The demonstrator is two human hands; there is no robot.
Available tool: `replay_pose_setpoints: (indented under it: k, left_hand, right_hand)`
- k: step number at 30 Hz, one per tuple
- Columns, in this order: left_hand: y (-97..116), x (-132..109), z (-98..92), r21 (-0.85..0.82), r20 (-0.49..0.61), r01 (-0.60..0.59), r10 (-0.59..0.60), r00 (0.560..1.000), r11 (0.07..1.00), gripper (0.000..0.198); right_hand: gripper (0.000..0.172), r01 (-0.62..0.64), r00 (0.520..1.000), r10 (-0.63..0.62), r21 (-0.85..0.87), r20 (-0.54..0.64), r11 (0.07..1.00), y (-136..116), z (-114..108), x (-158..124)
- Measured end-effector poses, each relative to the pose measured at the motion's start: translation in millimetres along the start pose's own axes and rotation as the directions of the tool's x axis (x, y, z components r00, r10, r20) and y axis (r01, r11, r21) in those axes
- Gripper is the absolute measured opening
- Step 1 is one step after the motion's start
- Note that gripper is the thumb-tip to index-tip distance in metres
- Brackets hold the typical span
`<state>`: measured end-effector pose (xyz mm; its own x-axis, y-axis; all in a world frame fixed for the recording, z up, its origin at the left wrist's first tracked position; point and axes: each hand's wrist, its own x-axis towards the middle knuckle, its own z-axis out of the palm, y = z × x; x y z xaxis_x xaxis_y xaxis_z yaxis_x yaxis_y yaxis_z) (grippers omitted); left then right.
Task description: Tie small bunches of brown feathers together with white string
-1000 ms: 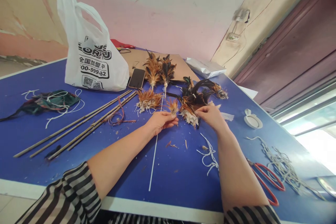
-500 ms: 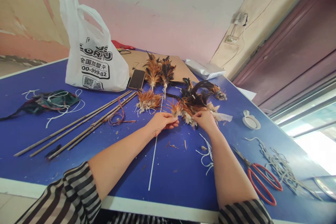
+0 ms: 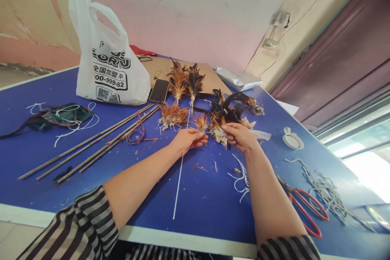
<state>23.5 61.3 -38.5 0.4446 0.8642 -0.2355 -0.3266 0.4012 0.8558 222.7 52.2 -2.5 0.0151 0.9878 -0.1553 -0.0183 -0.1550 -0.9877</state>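
Note:
My left hand (image 3: 191, 140) pinches the pale base of a small bunch of orange-brown feathers (image 3: 200, 123) between thumb and fingers, over the middle of the table. At the near edge of a pile of black, brown and cream feathers (image 3: 229, 113), my right hand (image 3: 240, 135) has thumb and forefinger pinched together at a feather. How firmly that feather is held I cannot make out. Just beyond my left hand lies a bunch of orange feathers (image 3: 173, 116) with white fluffy bases. Two tied feather bundles, one orange (image 3: 178, 79) and one dark (image 3: 195, 83), lie farther back.
Thin sticks (image 3: 100, 144) and a purple cord (image 3: 137, 133) lie left, near a white plastic bag (image 3: 112, 65) and a phone (image 3: 159, 90). Red-handled scissors (image 3: 307, 211), white string (image 3: 329, 195) and a tape roll (image 3: 293, 140) are at right. Cardboard (image 3: 210, 74) lies at the back.
My right hand has shifted slightly and turned, its fingers now more spread to view at the pile. My left hand still holds the small feather bunch, almost in place.

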Motion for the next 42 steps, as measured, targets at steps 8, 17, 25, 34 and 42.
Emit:
replay_pose_setpoints:
  k: [8, 17, 25, 34, 42]
  left_hand:
    - [0, 0, 0.6, -0.05, 0.006, 0.006, -0.006, 1.0, 0.999, 0.013]
    - [-1, -1, 1.6, -0.131, 0.077, 0.087, -0.077, 0.994, 0.988, 0.014]
    - [-3, 1, -0.1, -0.112, 0.068, 0.056, -0.048, 0.997, 0.992, 0.011]
    - [-1, 2, 0.3, 0.028, 0.019, -0.067, 0.066, 0.998, 0.997, 0.009]
    - [-1, 6, -6.1, 0.169, -0.004, -0.198, 0.201, 0.98, 0.966, 0.015]
  right_hand:
    - [0.027, 0.079, 0.997, -0.078, -0.091, 0.015, 0.993, -3, 26, -7]
    - [0.025, 0.103, 0.995, -0.102, -0.21, 0.016, 0.972, 1, 50, -9]
    - [0.021, 0.123, 0.992, -0.123, -0.212, 0.011, 0.969, 3, 55, -9]
    - [0.028, 0.15, 0.987, -0.157, -0.193, -0.024, 0.97, 2, 45, -5]
    - [0.033, 0.121, 0.84, -0.397, -0.586, -0.37, 0.801, 2, -24, 1]
